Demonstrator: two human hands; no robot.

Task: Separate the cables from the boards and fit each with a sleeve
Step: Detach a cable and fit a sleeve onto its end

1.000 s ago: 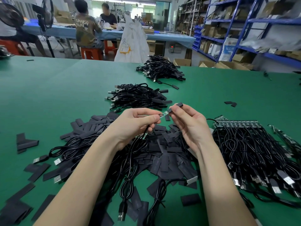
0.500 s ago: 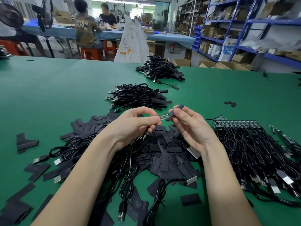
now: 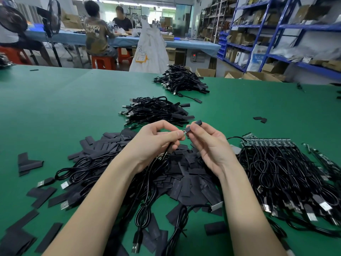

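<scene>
head view looks down on a green table [image 3: 55, 111] where two bare hands meet just above a heap of flat black sleeves [image 3: 184, 172]. left hand [image 3: 156, 143] has its thumb and forefinger pinched on the end of a black cable [image 3: 147, 183], which drops from the palm and trails down over the heap toward the near edge. right hand [image 3: 210, 145] pinches a single short black sleeve [image 3: 193, 125] between thumb and fingertips, the sleeve tilted up and to the right. the two sets of fingertips nearly touch, and a small pale bit shows between them at the sleeve's lower mouth; it is probably the cable's tip, though it is too small to tell. to the right lies a dense batch of cables [image 3: 287, 174] joined along the far side to a row of green boards [image 3: 265, 142], their usb plugs fanned toward the near edge. beyond the hands sit two piles of sleeved cables, a near pile [image 3: 155, 111] and a far pile [image 3: 182, 80]. loose cables with silver plugs [image 3: 77, 172] sprawl at the left of the heap. in the background two people sit at a blue table [image 3: 184, 43] on red stools.
</scene>
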